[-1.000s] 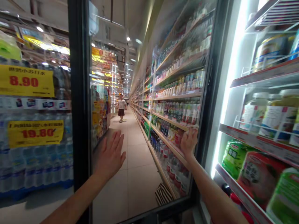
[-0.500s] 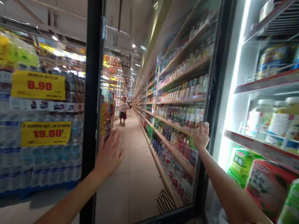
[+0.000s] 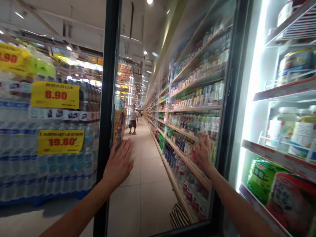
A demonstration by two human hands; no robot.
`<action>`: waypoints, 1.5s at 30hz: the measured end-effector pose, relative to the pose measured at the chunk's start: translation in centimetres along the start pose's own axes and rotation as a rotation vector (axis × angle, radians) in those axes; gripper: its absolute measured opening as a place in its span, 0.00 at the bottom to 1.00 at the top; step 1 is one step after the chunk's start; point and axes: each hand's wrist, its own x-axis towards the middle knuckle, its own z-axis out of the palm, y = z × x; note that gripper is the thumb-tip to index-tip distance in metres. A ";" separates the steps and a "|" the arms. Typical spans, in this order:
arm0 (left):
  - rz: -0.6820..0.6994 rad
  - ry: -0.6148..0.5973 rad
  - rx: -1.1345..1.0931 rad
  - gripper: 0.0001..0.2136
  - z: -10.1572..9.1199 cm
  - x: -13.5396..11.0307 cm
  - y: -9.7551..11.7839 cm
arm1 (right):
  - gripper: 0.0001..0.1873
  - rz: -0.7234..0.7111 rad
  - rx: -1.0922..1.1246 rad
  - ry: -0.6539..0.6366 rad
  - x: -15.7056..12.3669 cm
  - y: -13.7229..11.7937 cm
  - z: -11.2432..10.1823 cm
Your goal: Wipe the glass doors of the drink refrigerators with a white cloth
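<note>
An open glass fridge door with a black frame stands in front of me. My left hand lies flat and open against the glass near the frame's left post. Pressed to the glass near the right post is my right hand, its fingers closed over a small white cloth that peeks out above the fingertips. Through the glass I see an aisle of drink shelves.
On the right the lit fridge interior holds bottles and green and red packs on wire shelves. Stacked water packs with yellow price signs stand on the left. A person stands far down the aisle. A striped bag lies on the floor.
My right hand with the cloth has slid left and slightly down on the glass, away from the right post. The door frame has shifted rightward in view. My left hand stays flat.
</note>
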 end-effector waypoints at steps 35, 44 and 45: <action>-0.031 -0.116 0.119 0.28 -0.9 -3.0 -1.3 | 0.25 -0.676 0.276 -0.078 -5.1 -18.7 0.9; -0.028 -0.262 0.091 0.28 -2.0 -3.5 -0.3 | 0.27 -0.449 0.244 -0.075 -4.4 -18.7 1.5; -0.020 -0.274 0.088 0.28 -2.0 -3.8 -0.3 | 0.28 -0.565 0.255 -0.137 -6.2 -19.2 1.4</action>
